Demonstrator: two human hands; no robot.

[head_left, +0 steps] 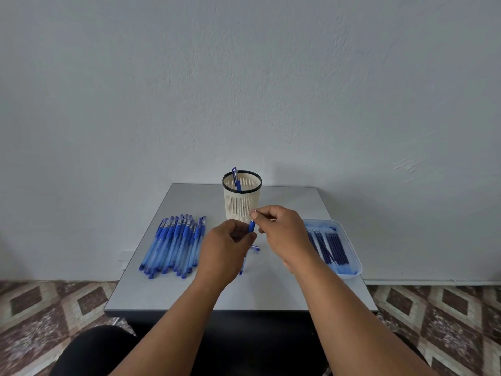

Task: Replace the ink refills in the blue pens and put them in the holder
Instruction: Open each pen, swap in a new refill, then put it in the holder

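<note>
Over the tabletop (168,289), the left hand (225,248) grips a pen (252,227) upright; the right hand (282,229) pinches its thin top end. Pens (173,242) lie left, refills (332,246) in a tray (352,253) right. Behind stands the holder (242,199), one pen inside (236,180).

No text, label, brand, number or sign can be read on anything here; any print is too small.
</note>
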